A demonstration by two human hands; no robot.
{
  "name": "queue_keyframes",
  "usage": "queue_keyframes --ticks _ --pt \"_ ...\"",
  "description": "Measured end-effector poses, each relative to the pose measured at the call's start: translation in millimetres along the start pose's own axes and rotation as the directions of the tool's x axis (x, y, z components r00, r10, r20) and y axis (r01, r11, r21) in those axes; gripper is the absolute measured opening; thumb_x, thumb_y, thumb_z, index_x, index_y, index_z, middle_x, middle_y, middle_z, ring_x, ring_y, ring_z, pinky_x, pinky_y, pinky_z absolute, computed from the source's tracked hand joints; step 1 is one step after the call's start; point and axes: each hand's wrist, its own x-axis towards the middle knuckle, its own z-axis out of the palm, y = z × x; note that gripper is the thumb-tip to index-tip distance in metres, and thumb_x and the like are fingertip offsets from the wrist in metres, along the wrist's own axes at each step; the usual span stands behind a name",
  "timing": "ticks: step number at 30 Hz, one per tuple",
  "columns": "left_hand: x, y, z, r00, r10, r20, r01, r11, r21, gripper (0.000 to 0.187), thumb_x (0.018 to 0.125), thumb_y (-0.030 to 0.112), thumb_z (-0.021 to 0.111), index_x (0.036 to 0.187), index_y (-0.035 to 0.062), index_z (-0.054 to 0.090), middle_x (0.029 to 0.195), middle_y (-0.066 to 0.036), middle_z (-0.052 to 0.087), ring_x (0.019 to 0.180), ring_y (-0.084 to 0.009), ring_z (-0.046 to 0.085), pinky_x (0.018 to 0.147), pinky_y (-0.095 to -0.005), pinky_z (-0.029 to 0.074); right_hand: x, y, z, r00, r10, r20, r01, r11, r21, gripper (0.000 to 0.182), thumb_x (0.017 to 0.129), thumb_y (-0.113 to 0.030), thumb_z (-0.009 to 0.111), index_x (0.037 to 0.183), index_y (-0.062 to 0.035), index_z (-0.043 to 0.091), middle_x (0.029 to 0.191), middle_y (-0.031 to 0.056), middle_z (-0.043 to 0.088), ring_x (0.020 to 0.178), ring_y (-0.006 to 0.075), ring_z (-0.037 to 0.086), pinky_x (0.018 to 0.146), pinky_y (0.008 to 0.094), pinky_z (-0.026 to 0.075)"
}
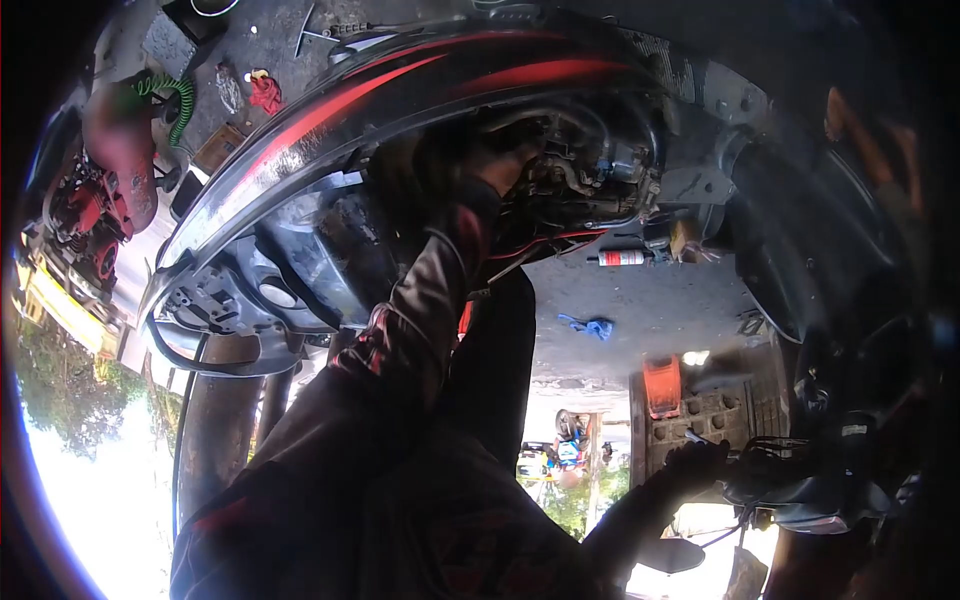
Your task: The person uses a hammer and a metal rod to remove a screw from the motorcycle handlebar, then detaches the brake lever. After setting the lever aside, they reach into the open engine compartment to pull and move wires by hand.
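A black motorbike with a red-striped side panel [340, 110] stretches across the view. My left arm reaches up under this panel, and my left hand [503, 168] is in among the engine parts [580, 175], by some hoses and a metal body. Shadow and the parts hide its fingers, so what they touch cannot be made out. At the lower right, my right hand [700, 458] is a dark shape closed round the end of the handlebar, where a lever tip sticks out. Next to it are the handlebar cowl [820, 505] and a mirror [670, 553].
A white and red can [618, 258] and a blue rag [590, 326] lie on the grey floor. At the left stand a red machine [125, 190] and a green coiled hose [183, 100]. A red cloth [265, 93] lies nearby. An orange container [661, 387] stands lower right.
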Motion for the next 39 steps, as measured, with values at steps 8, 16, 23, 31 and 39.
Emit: queue_keyframes --ticks 8,16,23,31,39 --pt "3 11 -14 0.892 -0.367 0.263 0.445 0.813 -0.376 0.035 0.081 0.018 0.077 0.111 0.0051 0.065 0.097 -0.006 0.068 0.077 -0.0189 0.062 0.066 -0.0306 0.051 15 70 -28 0.989 -0.083 0.12 -0.015 0.759 0.651 0.025 0.092 -0.014 0.05 0.112 -0.0073 0.062 0.103 0.0066 0.065 0.095 0.0155 0.057 0.09 0.0348 0.045" --pt "1 14 -10 0.91 -0.39 0.14 0.413 0.824 -0.388 0.021 0.084 0.02 0.069 0.101 0.0074 0.066 0.084 -0.004 0.064 0.066 -0.0159 0.058 0.053 -0.0269 0.046 24 52 -25 0.992 -0.065 0.105 0.123 0.598 -0.792 0.029 0.09 -0.013 0.054 0.115 0.0002 0.056 0.087 0.0081 0.06 0.088 0.0189 0.057 0.099 0.0342 0.04" --pt "1 11 -7 0.935 -0.355 0.018 0.352 0.915 -0.197 0.02 0.085 0.022 0.064 0.098 0.008 0.066 0.081 -0.005 0.063 0.064 -0.0161 0.058 0.051 -0.0279 0.046 20 162 -79 0.963 -0.103 0.25 0.255 0.041 -0.966 0.056 0.092 -0.017 0.052 0.142 0.0046 0.037 0.083 0.0082 0.057 0.082 0.0213 0.056 0.092 0.0369 0.044" --pt "12 -14 -5 0.913 -0.4 0.082 0.402 0.848 -0.344 0.015 0.082 0.018 0.067 0.094 0.01 0.066 0.079 -0.002 0.062 0.064 -0.0142 0.057 0.058 -0.0304 0.047 -65 127 -193 0.832 -0.55 0.064 -0.484 -0.779 -0.398 0.047 0.099 -0.021 0.05 0.14 -0.0001 0.04 0.115 0.0147 0.061 0.105 0.0245 0.061 0.083 0.0334 0.052" --pt "18 -4 2 0.95 -0.31 0.042 0.304 0.883 -0.357 0.015 0.086 0.014 0.059 0.088 0.0023 0.068 0.074 -0.011 0.065 0.05 -0.0197 0.06 0.045 -0.0331 0.046 95 273 -298 0.981 0.176 0.083 0.191 -0.952 -0.239 0.025 0.098 -0.013 0.058 0.116 0.0031 0.062 0.11 0.0102 0.065 0.1 0.0151 0.062 0.088 0.0287 0.049"
